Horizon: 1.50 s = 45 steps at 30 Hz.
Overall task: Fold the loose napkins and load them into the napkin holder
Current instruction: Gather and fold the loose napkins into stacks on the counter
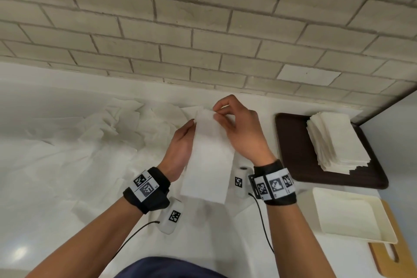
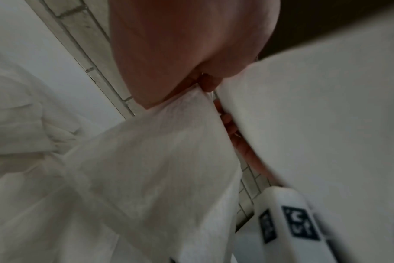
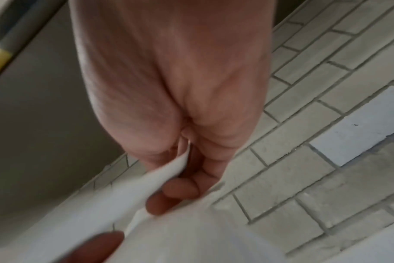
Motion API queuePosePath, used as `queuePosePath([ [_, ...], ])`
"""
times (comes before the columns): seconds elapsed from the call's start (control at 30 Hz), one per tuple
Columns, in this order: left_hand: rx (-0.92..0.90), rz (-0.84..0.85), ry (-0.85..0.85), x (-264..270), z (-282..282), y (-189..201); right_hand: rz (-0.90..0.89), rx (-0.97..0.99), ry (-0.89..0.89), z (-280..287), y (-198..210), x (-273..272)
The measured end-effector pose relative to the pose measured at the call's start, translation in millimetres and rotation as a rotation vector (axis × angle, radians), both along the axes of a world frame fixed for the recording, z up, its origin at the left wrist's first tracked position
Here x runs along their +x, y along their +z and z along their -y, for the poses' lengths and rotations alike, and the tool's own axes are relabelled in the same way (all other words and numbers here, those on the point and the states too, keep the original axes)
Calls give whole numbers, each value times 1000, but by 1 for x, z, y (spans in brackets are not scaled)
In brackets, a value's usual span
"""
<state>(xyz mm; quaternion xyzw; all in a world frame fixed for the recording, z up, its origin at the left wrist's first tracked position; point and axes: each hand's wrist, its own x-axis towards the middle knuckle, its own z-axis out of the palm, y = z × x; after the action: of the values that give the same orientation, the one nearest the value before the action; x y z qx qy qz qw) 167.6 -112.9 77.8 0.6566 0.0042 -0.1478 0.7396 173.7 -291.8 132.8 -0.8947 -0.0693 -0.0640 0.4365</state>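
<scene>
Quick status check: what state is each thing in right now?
Held napkin, folded into a long strip, lifted.
Left hand, holds its left edge.
Right hand, pinches its top corner.
Loose napkins, unfolded, heaped at left.
Folded stack, piled on brown tray.

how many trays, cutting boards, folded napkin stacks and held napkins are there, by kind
trays: 2 (dark brown tray, cream tray)
wooden cutting board: 1
stack of folded napkins: 1
held napkin: 1
total: 5

Right grip (image 1: pixel 239 133) pinching, fingers curled; left grip (image 1: pixel 180 146) straight-fingered, apparently pinching.
</scene>
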Motion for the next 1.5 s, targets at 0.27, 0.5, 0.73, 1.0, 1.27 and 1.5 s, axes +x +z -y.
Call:
queuePosePath([
  [0.27,11,-8,49,2,0,0,110,-12,-57,-20,-19,5],
  [0.5,-54,44,267,14,-14,-15,-327,140,-108,7,-40,-27],
  [0.73,-25,136,322,14,-16,-25,-321,278,-87,22,-46,-55],
  [1.0,-67,74,273,4,-5,-32,-140,292,-79,31,-10,-50],
  [1.27,-50,-7,318,1,-4,-32,-106,219,-343,25,-21,-31],
  [1.5,111,113,189,-4,-15,-53,183,353,-381,40,33,-18],
])
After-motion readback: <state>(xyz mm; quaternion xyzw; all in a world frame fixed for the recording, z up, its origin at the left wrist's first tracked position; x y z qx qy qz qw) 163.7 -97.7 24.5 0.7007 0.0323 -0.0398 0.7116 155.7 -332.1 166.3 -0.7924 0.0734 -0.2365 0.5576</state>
